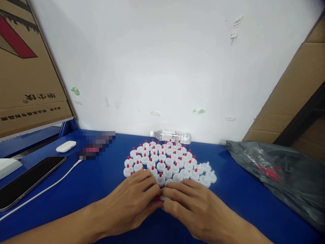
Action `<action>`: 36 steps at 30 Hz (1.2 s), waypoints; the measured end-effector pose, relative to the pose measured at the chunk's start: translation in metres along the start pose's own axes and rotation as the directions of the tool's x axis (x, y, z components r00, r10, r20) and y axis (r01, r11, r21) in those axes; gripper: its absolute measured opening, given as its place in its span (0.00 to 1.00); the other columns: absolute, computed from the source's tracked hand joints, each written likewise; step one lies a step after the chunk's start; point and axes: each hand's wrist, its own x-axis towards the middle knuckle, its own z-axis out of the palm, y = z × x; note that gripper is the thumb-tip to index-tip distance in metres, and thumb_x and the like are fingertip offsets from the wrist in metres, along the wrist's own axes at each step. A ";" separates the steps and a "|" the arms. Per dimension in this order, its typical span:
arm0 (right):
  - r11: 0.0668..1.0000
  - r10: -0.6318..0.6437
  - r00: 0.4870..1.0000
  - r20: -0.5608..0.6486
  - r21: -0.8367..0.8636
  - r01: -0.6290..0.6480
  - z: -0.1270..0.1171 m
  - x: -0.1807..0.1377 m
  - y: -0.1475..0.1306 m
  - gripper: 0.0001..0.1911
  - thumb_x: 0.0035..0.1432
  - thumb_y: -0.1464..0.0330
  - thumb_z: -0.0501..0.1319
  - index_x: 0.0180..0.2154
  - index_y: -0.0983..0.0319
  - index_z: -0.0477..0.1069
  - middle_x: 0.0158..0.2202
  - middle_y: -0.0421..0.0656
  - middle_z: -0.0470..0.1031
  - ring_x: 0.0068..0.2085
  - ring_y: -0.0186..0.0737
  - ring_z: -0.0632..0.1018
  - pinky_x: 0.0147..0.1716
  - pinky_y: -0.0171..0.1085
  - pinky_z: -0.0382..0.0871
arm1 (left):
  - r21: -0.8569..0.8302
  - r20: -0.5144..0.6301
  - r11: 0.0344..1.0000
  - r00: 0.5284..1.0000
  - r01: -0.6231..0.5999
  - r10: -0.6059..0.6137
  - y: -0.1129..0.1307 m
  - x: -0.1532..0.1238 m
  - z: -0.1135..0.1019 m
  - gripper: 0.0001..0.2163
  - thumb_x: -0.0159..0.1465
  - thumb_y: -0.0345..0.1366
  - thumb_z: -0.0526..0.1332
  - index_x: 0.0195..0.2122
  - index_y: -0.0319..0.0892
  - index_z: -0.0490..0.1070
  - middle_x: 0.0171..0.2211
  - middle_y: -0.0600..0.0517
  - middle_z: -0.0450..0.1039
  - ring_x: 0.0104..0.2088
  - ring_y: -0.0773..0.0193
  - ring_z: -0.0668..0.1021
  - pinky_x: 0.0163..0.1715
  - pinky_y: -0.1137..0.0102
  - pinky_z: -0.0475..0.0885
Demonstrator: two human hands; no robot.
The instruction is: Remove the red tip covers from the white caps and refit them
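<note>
Nearest the camera, the left hand (134, 198) and right hand (196, 205) meet with fingers curled closed around a small piece (157, 198), of which little but a red tip shows. Their knuckles hide the front of a cluster of white caps (161, 166), mostly red-tipped, with all-white ones at its right. Behind these lies a clear bottle (181, 137). Pixelation masks an object (96, 145) at left, near a white case (66, 146); a phone (30, 181) and cable (50, 186) run out of frame, as does a crumpled grey bag (281, 183) at right, its red contents (270, 173) indistinct.
</note>
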 end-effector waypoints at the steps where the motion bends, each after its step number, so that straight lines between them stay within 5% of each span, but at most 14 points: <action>1: 1.000 0.000 1.000 -0.014 -0.006 0.000 -0.001 0.000 -0.001 0.12 0.71 0.76 0.52 0.36 0.62 0.72 0.37 0.41 0.81 0.39 0.34 0.80 0.39 0.35 0.71 | -0.008 0.012 1.000 1.000 -0.009 0.009 0.000 0.000 -0.001 0.09 0.77 0.33 0.48 0.39 0.42 0.64 0.34 0.50 0.71 0.34 0.58 0.70 0.35 0.64 0.67; 6: 0.993 -0.048 0.995 -0.088 -0.108 0.038 -0.016 -0.006 0.015 0.10 0.69 0.75 0.55 0.38 0.59 0.73 0.42 0.42 0.82 0.49 0.40 0.81 0.40 0.36 0.72 | -0.216 -0.028 0.976 1.000 -0.018 0.012 0.003 -0.006 -0.007 0.09 0.73 0.26 0.47 0.35 0.43 0.59 0.30 0.51 0.67 0.32 0.60 0.67 0.35 0.64 0.64; 9: 0.973 0.131 0.989 -0.068 -0.180 -0.141 -0.029 -0.021 0.045 0.12 0.69 0.77 0.54 0.47 0.60 0.73 0.47 0.46 0.80 0.49 0.41 0.80 0.45 0.38 0.73 | -0.260 -0.070 0.965 0.998 -0.024 0.006 0.002 -0.008 -0.008 0.10 0.72 0.25 0.46 0.35 0.43 0.58 0.29 0.52 0.65 0.31 0.61 0.64 0.35 0.63 0.62; 14: 0.800 0.537 0.843 -0.027 -0.301 -0.519 -0.036 -0.046 0.087 0.12 0.73 0.62 0.55 0.51 0.59 0.73 0.50 0.48 0.78 0.49 0.49 0.80 0.49 0.47 0.71 | -0.195 -0.024 0.980 0.998 0.048 -0.053 0.001 -0.007 -0.005 0.08 0.71 0.24 0.49 0.36 0.42 0.61 0.31 0.51 0.67 0.32 0.61 0.65 0.35 0.63 0.63; 18: 0.750 0.653 0.738 0.169 -0.279 -0.600 -0.030 -0.051 0.092 0.20 0.76 0.60 0.46 0.44 0.57 0.75 0.46 0.45 0.81 0.49 0.51 0.80 0.47 0.48 0.70 | -0.193 -0.022 0.970 0.987 0.151 -0.158 0.000 -0.005 -0.003 0.06 0.72 0.26 0.52 0.38 0.42 0.64 0.34 0.51 0.68 0.35 0.60 0.67 0.35 0.65 0.65; 23: 0.711 0.703 0.648 0.293 -0.304 -0.634 -0.028 -0.051 0.090 0.29 0.76 0.57 0.42 0.25 0.57 0.67 0.27 0.41 0.78 0.34 0.48 0.80 0.38 0.46 0.65 | -0.147 -0.014 0.977 0.987 0.155 -0.158 -0.003 -0.005 0.000 0.10 0.72 0.24 0.52 0.48 0.42 0.68 0.41 0.48 0.70 0.41 0.58 0.69 0.39 0.64 0.68; 30: 0.792 0.609 0.761 0.221 -0.211 -0.573 -0.034 -0.052 0.096 0.14 0.73 0.60 0.54 0.43 0.56 0.77 0.43 0.43 0.82 0.46 0.48 0.80 0.50 0.49 0.66 | -0.052 0.007 0.987 0.989 0.151 -0.150 -0.013 -0.011 0.006 0.22 0.67 0.16 0.52 0.56 0.46 0.70 0.48 0.47 0.70 0.46 0.56 0.70 0.42 0.64 0.70; 36: 0.863 0.505 0.811 0.295 -0.158 -0.480 -0.034 -0.052 0.090 0.12 0.67 0.57 0.63 0.41 0.57 0.79 0.42 0.44 0.81 0.48 0.48 0.78 0.51 0.51 0.68 | -0.018 0.005 0.987 0.988 0.157 -0.157 -0.018 -0.012 0.012 0.22 0.67 0.16 0.51 0.55 0.45 0.70 0.46 0.47 0.71 0.45 0.57 0.70 0.40 0.65 0.71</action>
